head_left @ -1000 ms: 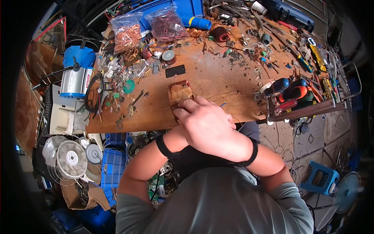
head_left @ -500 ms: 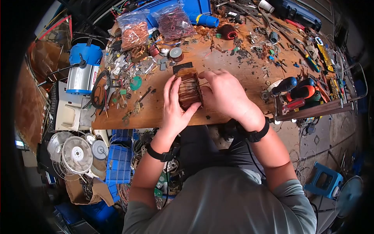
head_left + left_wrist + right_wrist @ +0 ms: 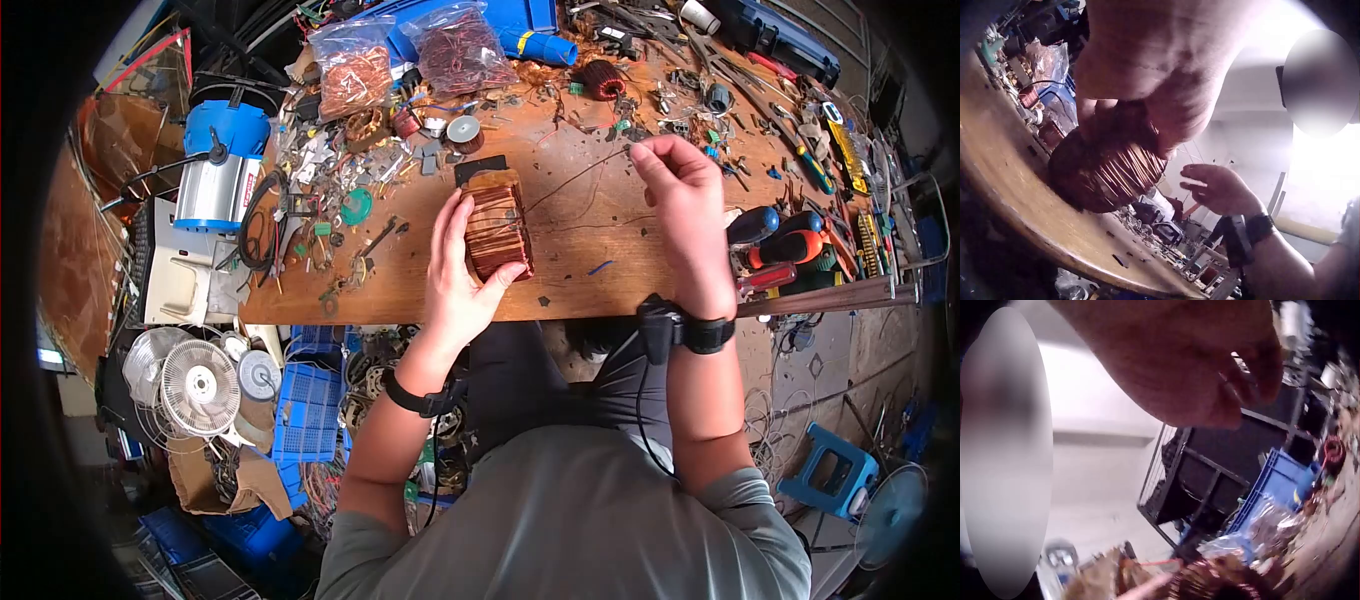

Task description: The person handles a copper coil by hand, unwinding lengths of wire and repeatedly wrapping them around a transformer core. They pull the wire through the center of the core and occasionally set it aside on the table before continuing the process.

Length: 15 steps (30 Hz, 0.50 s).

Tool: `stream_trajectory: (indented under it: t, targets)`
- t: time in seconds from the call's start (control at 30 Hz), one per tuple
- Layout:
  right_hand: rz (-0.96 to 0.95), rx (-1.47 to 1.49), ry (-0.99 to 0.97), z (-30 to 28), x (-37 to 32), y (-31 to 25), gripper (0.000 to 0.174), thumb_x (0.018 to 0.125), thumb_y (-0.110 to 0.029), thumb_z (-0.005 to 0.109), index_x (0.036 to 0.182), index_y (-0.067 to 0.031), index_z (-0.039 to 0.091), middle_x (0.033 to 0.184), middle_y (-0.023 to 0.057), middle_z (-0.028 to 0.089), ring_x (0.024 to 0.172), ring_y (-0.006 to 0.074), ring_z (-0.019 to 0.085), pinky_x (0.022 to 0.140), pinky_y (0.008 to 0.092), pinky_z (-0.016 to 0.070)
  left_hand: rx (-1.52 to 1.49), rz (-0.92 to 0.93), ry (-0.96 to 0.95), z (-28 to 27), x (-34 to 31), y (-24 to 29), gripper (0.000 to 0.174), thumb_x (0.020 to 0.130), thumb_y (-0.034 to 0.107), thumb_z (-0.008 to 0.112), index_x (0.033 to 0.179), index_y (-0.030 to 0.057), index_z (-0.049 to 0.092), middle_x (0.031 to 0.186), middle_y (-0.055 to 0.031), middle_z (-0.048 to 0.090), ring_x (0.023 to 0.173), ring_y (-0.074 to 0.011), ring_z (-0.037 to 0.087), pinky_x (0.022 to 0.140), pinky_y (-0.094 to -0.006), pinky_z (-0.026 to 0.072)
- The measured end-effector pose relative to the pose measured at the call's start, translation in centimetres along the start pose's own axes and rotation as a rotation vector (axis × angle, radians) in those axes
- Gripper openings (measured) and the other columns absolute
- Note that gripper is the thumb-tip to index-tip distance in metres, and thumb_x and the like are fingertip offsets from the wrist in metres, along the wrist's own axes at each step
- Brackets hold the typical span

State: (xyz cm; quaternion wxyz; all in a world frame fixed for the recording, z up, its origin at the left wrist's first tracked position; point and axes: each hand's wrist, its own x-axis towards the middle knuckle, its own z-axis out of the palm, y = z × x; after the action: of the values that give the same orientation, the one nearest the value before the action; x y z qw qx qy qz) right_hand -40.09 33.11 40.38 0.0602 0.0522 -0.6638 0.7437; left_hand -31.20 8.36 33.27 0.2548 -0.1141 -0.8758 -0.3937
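A block-shaped coil of copper wire (image 3: 497, 225) stands at the front of the wooden workbench, its windings facing up. My left hand (image 3: 457, 290) grips it, fingers along the left side and thumb at the near lower edge. The left wrist view shows those windings (image 3: 1125, 178) close under the palm. A thin loose strand of wire (image 3: 578, 178) runs from the coil up and to the right. Its far end is pinched between thumb and forefinger of my right hand (image 3: 688, 215), raised right of the coil. In the right wrist view, the coil (image 3: 1216, 581) shows at the bottom edge.
Bags of copper scrap (image 3: 352, 80) and a blue bin (image 3: 470, 15) stand at the back. Small parts litter the left and far bench. Screwdrivers (image 3: 785, 245) sit in a rack (image 3: 850, 296) at right. A dark flat plate (image 3: 480, 167) lies just behind the coil.
The hands, overlapping over the coil at first, have separated. The left hand now holds the coil with its windings exposed, while the right has drawn a wire strand out up and to the right.
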Motion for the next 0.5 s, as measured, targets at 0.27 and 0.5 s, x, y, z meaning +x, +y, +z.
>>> stream_trajectory:
  t: [0.27,0.5]
  targets:
    - [-0.772,-0.808,-0.177,6.2,-5.7,-2.1,0.038,0.078,0.003,0.063,0.115,-0.0044,0.064,0.117,0.0138,0.066,0.104,0.0333,0.065,0.088,0.042,0.055,0.032,0.015,0.009,0.1,0.0,0.9,0.093,0.074,0.008,0.082,0.153,0.0062,0.033,0.155,-0.0242,0.036,0.138,-0.0426,0.045,0.111,-0.0476,0.043]
    - [-0.507,-1.041,-0.277,6.5,-4.4,1.5,0.015,0.084,-0.012,0.069,0.097,-0.0032,0.069,0.088,0.0135,0.066,0.089,0.0342,0.065,0.078,0.0437,0.0548,0.017,-0.011,0.021,0.2,-0.1,0.9,0.095,0.073,0.009,0.083,0.153,0.0062,0.032,0.155,-0.0253,0.035,0.138,-0.044,0.043,0.112,-0.0485,0.0414]
